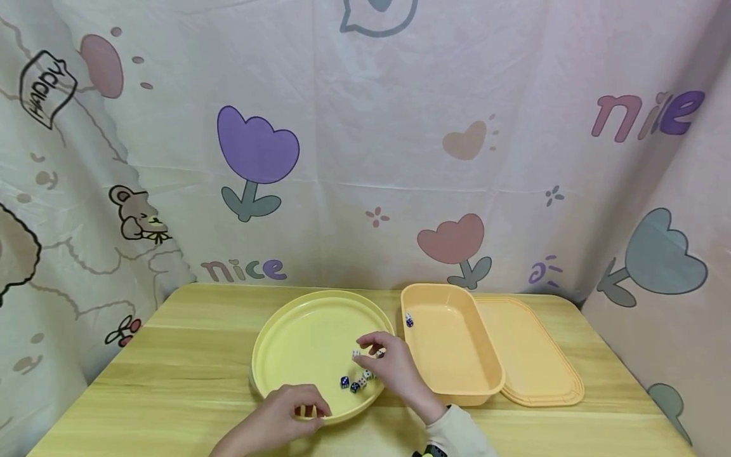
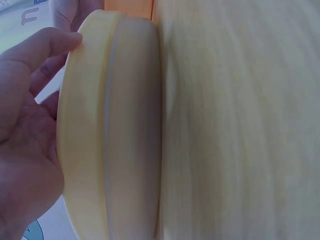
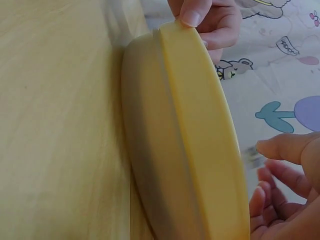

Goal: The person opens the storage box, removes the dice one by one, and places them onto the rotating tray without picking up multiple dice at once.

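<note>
A round yellow tray [image 1: 308,330] stands on the table with several small blue and white dice [image 1: 355,386] near its front right. My left hand [image 1: 288,409] grips the tray's near rim, the thumb on its outer side in the left wrist view. Over the tray's right side, my right hand [image 1: 394,371] pinches a white die [image 1: 356,353] between thumb and fingertips. That die looks blurred in the right wrist view. To the right, an orange rectangular box [image 1: 457,343] has a white die and a blue die [image 1: 409,322] by its left wall. My right hand partly hides some dice in the tray.
An orange lid [image 1: 531,355] lies flat on the wooden table [image 1: 171,368], right of the box and partly behind it. A printed cloth [image 1: 342,146] hangs behind the table and along both sides. Tray and box stand close together.
</note>
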The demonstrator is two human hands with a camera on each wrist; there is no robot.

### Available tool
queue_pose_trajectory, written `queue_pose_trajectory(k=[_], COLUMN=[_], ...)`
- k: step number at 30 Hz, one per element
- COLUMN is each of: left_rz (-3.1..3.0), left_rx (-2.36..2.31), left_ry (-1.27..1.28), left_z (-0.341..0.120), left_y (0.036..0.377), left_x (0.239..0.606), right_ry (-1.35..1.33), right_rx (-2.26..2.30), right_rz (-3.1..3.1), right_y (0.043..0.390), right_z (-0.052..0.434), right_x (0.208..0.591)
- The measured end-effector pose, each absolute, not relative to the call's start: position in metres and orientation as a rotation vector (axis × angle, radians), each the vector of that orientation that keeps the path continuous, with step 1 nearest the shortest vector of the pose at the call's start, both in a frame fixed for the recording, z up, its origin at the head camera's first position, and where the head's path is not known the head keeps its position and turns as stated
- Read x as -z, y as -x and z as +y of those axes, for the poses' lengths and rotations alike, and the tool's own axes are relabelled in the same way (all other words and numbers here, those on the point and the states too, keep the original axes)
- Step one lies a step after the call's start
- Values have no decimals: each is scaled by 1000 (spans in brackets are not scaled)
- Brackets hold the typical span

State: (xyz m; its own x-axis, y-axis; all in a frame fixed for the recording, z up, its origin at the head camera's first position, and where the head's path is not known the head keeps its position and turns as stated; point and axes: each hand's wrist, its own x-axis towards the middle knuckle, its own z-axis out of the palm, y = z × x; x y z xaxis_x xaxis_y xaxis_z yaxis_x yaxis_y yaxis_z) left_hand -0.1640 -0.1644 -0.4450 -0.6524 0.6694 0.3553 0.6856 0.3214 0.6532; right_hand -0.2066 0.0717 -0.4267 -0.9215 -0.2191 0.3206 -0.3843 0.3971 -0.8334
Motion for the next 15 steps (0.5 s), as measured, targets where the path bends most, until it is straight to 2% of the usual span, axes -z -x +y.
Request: queue_pose_trajectory(k=[15], left_rz=[-2556], left_rx=[1313], left_ry=[1268], left_z=[-164], left_y=[162], left_x=[444], right_ry=[-584], right_rx=[-1492], right_rz=[-2500], right_y=[206], right_z=[73], right_x=[430])
